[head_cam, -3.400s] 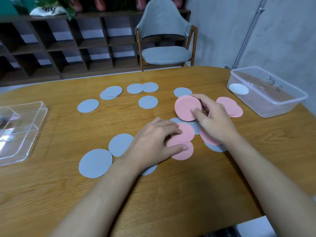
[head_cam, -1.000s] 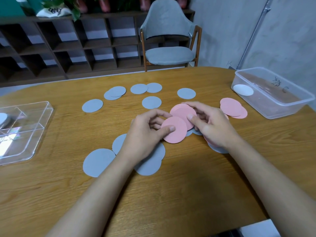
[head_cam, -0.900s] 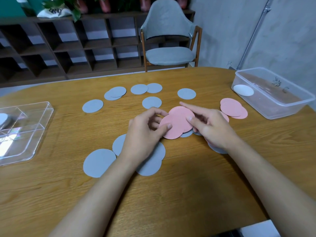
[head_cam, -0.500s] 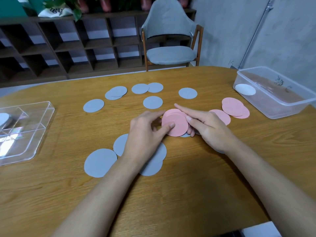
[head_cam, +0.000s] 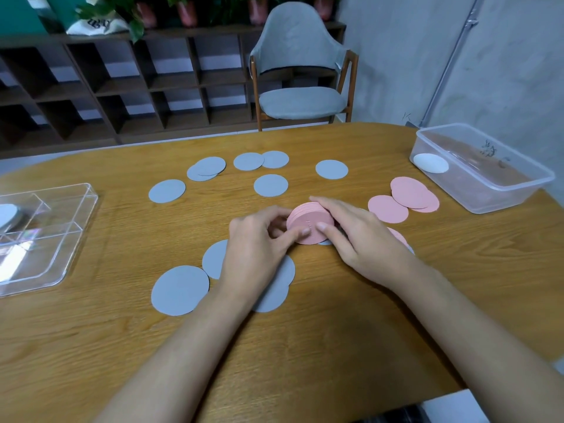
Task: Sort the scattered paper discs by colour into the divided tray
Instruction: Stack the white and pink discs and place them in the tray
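- Pink discs, gathered into a stack [head_cam: 309,222], sit in the middle of the desk [head_cam: 305,346]. The left hand [head_cam: 259,248] and right hand [head_cam: 363,239] each curl thumb and fingers round its rim, pinching it from opposite sides.
- Its target, the divided tray [head_cam: 80,222], lies well apart at the desk's far left, with a grey disc [head_cam: 6,215] already in 1 compartment.
- More loose pink discs [head_cam: 409,195] lie to the right, and scattered grey discs [head_cam: 180,290] lie around and beneath the left wrist.
- Thin paper slides easily, so a slack or uneven squeeze on the long carry could fan the stack or shed discs.
- A grey edge [head_cam: 325,242] shows just under the stack. Lifting may drag that disc along and mix the colours.
- Setting the pink discs in the grey compartment would spoil the sort.
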A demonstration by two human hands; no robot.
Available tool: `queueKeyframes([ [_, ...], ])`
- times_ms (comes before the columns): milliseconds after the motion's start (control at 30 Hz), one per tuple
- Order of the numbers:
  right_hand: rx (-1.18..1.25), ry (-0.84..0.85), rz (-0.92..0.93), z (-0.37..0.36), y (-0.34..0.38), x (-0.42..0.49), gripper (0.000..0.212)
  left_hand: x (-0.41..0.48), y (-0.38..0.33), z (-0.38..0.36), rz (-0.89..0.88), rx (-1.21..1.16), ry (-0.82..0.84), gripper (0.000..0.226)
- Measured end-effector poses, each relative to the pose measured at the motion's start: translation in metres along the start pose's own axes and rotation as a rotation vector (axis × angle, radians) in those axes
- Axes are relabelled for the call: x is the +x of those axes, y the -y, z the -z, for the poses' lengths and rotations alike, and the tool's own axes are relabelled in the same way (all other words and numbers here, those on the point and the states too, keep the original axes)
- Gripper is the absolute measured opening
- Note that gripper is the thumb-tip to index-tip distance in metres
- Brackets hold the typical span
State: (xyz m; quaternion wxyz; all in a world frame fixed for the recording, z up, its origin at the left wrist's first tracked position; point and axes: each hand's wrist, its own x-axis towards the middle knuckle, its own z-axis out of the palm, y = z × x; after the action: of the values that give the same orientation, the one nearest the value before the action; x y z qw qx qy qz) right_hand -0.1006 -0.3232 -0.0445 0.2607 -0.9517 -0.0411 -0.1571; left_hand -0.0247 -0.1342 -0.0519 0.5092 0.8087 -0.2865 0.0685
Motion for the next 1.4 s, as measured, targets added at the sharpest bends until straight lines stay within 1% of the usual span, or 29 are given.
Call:
queueKeyframes([
  [67, 0.06, -0.021, 0.008, 0.001, -0.001, -0.002, 0.026, 0.0, 0.0, 0.001, 0.005, -0.011, 0.017, 0.018],
  [133, 0.09, -0.009, -0.004, 0.004, -0.002, -0.003, 0.02, 0.0, -0.001, 0.001, -0.001, -0.021, 0.035, 0.022],
  [233, 0.147, -0.027, -0.047, 0.013, -0.009, -0.005, 0.019, 0.0, -0.001, 0.0, -0.026, -0.013, 0.058, 0.036],
  [300, 0.184, -0.076, -0.092, 0.023, -0.019, -0.01, 0.019, 0.0, 0.002, -0.003, -0.101, 0.101, 0.079, 0.039],
  [367, 0.212, -0.128, -0.141, 0.035, -0.03, -0.018, 0.018, -0.002, 0.004, -0.008, -0.168, 0.23, 0.163, 0.037],
  [433, 0.213, -0.174, -0.17, 0.047, -0.04, -0.027, 0.018, -0.003, 0.002, -0.013, -0.208, 0.276, 0.272, 0.034],
  [500, 0.232, -0.216, -0.196, 0.056, -0.05, -0.035, 0.018, -0.002, -0.004, -0.019, -0.244, 0.288, 0.328, 0.034],
  [633, 0.234, -0.262, -0.277, 0.067, -0.065, -0.05, 0.022, 0.002, -0.02, -0.039, -0.271, 0.271, 0.369, 0.036],
  [733, 0.237, -0.296, -0.328, 0.071, -0.073, -0.06, 0.023, 0.005, -0.032, -0.059, -0.271, 0.26, 0.352, 0.045],
  [900, 0.223, -0.388, -0.398, 0.07, -0.091, -0.073, 0.027, 0.01, -0.046, -0.085, -0.298, 0.289, 0.419, 0.06],
  [967, 0.225, -0.42, -0.409, 0.066, -0.094, -0.077, 0.03, 0.011, -0.045, -0.09, -0.302, 0.289, 0.413, 0.058],
  [1033, 0.23, -0.441, -0.411, 0.063, -0.094, -0.079, 0.032, 0.012, -0.042, -0.09, -0.314, 0.292, 0.389, 0.05],
  [1133, 0.205, -0.445, -0.422, 0.063, -0.093, -0.078, 0.031, 0.009, -0.042, -0.087, -0.457, 0.33, 0.362, 0.035],
  [1200, 0.181, -0.424, -0.421, 0.063, -0.091, -0.079, 0.029, 0.006, -0.044, -0.084, -0.549, 0.344, 0.293, 0.033],
  [1267, 0.177, -0.404, -0.404, 0.063, -0.088, -0.08, 0.026, 0.004, -0.047, -0.082, -0.591, 0.312, 0.171, 0.029],
  [1333, 0.187, -0.393, -0.381, 0.064, -0.084, -0.08, 0.023, 0.001, -0.048, -0.081, -0.569, 0.242, 0.068, 0.021],
  [1400, 0.203, -0.379, -0.365, 0.065, -0.082, -0.081, 0.022, 0.0, -0.049, -0.081, -0.457, 0.129, 0.046, 0.015],
])
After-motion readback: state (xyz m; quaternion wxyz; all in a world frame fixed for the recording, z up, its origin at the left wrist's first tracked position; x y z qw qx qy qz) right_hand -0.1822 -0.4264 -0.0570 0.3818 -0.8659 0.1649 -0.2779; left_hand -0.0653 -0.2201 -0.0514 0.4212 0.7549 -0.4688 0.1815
